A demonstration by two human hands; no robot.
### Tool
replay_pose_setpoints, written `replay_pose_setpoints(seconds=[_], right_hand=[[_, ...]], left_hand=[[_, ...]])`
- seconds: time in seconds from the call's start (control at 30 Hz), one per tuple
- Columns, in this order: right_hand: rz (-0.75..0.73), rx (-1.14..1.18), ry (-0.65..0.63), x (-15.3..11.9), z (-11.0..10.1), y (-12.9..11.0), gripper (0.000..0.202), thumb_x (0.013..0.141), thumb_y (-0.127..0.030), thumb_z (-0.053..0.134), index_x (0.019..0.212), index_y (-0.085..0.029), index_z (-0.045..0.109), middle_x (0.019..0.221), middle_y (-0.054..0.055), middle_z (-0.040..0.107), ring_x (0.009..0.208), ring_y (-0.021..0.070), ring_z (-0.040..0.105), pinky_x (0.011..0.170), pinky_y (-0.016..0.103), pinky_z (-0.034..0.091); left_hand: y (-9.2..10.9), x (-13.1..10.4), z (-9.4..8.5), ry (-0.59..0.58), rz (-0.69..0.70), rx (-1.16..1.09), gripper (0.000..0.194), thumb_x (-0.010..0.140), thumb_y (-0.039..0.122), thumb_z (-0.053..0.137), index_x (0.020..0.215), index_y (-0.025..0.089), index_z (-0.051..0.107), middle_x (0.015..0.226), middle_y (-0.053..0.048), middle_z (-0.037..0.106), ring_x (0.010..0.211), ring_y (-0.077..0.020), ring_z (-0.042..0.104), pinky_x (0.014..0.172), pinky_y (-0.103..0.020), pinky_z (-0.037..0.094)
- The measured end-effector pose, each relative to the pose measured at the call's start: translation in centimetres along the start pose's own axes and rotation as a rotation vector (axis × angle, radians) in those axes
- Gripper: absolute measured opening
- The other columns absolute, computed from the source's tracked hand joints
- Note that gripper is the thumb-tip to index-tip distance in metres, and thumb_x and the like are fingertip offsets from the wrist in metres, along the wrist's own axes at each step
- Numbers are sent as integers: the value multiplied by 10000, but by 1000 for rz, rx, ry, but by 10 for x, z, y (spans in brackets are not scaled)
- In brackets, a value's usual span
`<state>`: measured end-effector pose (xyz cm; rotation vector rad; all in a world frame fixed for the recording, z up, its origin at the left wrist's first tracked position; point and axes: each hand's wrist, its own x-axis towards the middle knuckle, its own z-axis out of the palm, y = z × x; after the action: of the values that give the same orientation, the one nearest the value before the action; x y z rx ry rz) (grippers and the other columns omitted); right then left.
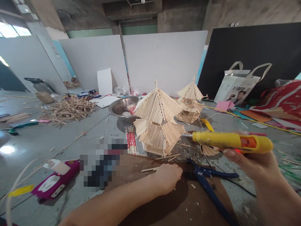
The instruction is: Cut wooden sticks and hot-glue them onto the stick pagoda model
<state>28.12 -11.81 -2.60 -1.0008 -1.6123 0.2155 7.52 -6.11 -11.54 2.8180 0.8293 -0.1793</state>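
My right hand (256, 166) grips a yellow hot glue gun (216, 140), raised at the right with its metal nozzle pointing left. In line with the nozzle tip stands a pagoda model (156, 135) built of thin wooden sticks, with a pointed roof; I cannot tell whether they touch. Below the model, my left hand (169, 177) is closed low over a brown board (150, 207), its fingertips hidden. A thin wooden stick (150, 169) runs up to its knuckles. Dark blue pliers (207, 185) lie spread to the right of this hand.
A smaller stick pagoda (189, 103) stands behind, beside a metal bowl (117, 108). Bundled sticks (131, 141) lie near the front model. At left are a stick pile (70, 110) and a purple power strip (57, 182). A white bag (232, 86) stands back right.
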Motion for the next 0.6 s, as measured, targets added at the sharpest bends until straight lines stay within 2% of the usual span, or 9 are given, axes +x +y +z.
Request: replay_pose_setpoints(seconds=[0.1,0.2,0.27,0.33,0.43,0.5,0.6], right_hand=[[20,-32,-22,1,0,-1,142,641,-189,625,771,-233,588,687,-14,597,572,136,564,512,194,470],[1,-68,-41,2,0,-3,107,661,-194,607,757,-233,581,673,-15,582,561,131,555,504,191,463],[-28,-86,-55,3,0,-4,97,667,-197,597,750,-243,579,676,-18,573,562,131,550,503,197,460],[-36,-102,-70,3,1,-4,98,666,-203,595,743,-260,577,677,-24,567,566,135,548,500,208,458],[-14,-103,-92,3,3,-6,101,668,-211,588,734,-285,568,669,-32,555,569,143,550,509,230,465],[-3,-86,-107,3,6,-8,119,675,-216,580,761,-296,561,679,-32,557,568,149,556,530,251,475],[-19,-73,-132,3,10,-10,159,670,-225,587,809,-300,566,730,-19,584,630,172,579,583,284,488]], left_hand=[[-2,-4,-7,81,-33,-111,135,780,233,425,790,162,539,778,-67,588,723,-188,567,621,-281,425],[-2,-10,-23,220,-68,-359,132,768,224,443,722,164,552,719,-32,580,676,-144,538,615,-247,397],[-1,-15,-37,283,-99,-647,114,743,212,471,669,161,540,612,2,539,571,-101,495,537,-210,367],[0,-20,-51,312,-144,-1043,133,730,255,497,637,159,502,484,43,442,420,-59,405,423,-182,305],[-2,-26,-66,365,-137,-1603,201,691,322,555,629,162,449,475,66,416,333,-27,339,337,-161,231],[-6,-28,-72,396,-122,-1851,232,659,313,601,632,156,432,523,62,448,333,-10,344,326,-147,219],[-10,-29,-74,405,-131,-2049,250,652,261,627,634,146,406,546,64,457,340,10,343,335,-128,218]])
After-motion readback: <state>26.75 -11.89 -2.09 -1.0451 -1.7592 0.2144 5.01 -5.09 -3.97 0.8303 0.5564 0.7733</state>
